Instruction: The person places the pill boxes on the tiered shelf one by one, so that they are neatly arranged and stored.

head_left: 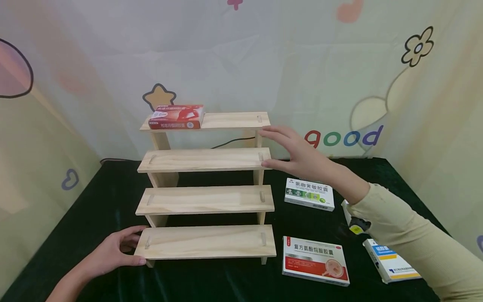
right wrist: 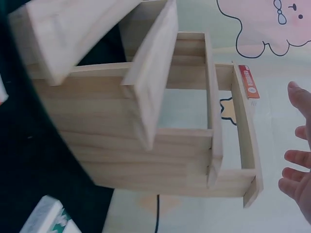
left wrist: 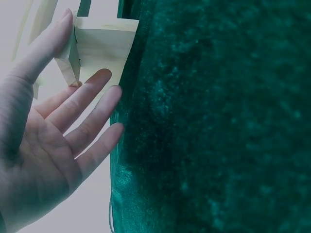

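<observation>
A stepped wooden display rack (head_left: 205,201) with several tiers stands on the dark green cloth. At its lowest tier, my left hand (head_left: 109,253) pinches the left end of the board, thumb at the front corner and index finger at the back edge. The other fingers of that hand (left wrist: 58,131) spread loosely past the board in the left wrist view. Beside the right end of the upper tiers is my right hand (head_left: 302,153), holding nothing, its fingers extended. A red medicine box (head_left: 175,117) lies flat at the left of the top tier.
Right of the rack lie a white-and-green medicine box (head_left: 309,193), a white-and-red one (head_left: 316,261) and a white, blue and yellow one (head_left: 392,261). Another box is mostly hidden under the right sleeve (head_left: 400,226). A printed curtain (head_left: 234,67) hangs close behind.
</observation>
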Motion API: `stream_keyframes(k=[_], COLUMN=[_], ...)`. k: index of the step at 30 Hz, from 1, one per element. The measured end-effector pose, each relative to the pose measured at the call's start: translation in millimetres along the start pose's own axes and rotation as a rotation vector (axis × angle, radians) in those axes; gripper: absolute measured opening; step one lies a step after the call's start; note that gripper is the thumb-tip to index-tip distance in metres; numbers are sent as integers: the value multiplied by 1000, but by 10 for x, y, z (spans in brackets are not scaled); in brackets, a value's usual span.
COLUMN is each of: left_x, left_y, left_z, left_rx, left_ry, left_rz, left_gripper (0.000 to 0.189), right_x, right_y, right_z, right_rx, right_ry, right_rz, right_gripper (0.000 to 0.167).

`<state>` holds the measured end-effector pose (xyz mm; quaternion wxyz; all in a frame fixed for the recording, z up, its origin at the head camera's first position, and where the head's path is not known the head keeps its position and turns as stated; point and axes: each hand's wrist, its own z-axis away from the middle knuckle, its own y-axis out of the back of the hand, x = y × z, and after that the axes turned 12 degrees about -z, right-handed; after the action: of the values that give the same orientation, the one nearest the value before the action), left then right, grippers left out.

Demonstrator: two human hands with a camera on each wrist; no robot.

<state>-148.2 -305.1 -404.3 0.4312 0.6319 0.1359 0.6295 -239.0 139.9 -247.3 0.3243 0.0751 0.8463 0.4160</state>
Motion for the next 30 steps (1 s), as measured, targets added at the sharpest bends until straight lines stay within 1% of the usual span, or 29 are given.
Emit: stream_keyframes(k=[4,10,18,23,30], left_x=[-1,-25,-24,-28,-34], left_y=[1,-12,-17,-16,-20], left_z=[3,12,14,16,7], left_rx=[-1,5,1,-8,-8], left_ry=[-1,2,1,-1,7], left_rz=[4,4,25,36,40], left_gripper=[73,73,72,73,72], right_x=[48,130,212,234,264], right_y=[6,-57,-121,-152,-234], right_z=[227,547,863,1047,1340], right_rx=[4,5,-11,-11,-27], right_ry=[-41,-139,-263,-315,-364], right_rz=[0,-22,-25,-41,-84], right_gripper=[65,67,66,66,68])
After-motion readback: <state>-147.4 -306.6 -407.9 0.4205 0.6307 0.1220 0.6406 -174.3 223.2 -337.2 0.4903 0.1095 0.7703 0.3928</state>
